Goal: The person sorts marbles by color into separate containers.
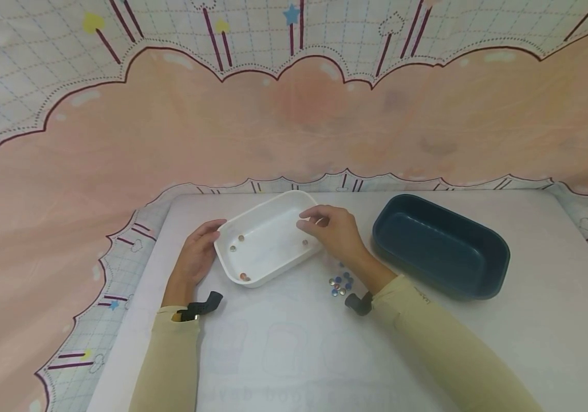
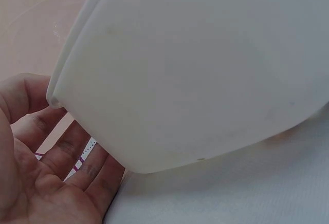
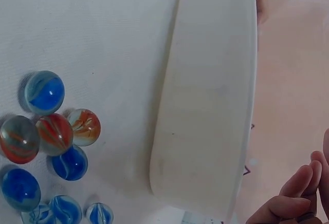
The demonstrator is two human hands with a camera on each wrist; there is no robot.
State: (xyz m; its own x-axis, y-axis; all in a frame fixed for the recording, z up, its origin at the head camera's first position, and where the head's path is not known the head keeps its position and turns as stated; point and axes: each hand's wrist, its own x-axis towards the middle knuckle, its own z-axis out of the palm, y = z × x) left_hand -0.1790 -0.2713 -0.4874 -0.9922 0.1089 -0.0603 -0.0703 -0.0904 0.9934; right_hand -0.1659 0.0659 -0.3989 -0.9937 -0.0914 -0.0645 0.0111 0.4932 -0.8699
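Observation:
My left hand (image 1: 198,257) grips the left end of a white rectangular container (image 1: 268,252). In the left wrist view its fingers (image 2: 67,152) lie against the container's outer wall and rim. My right hand (image 1: 337,229) hovers over the container's right end, thumb and fingertips slightly apart, with nothing visible between them. Several glass marbles lie inside, one marble (image 1: 305,242) below the right hand and another marble (image 1: 241,238) toward the left end. On the table, close to the right wrist, sits a loose group of blue marbles (image 3: 45,91) and orange-red marbles (image 3: 54,134).
A dark blue rectangular container (image 1: 440,249) stands to the right of the right forearm. The white-covered table (image 1: 294,349) stretches toward me. Behind it hangs a peach cloth (image 1: 299,126) with a cloud pattern.

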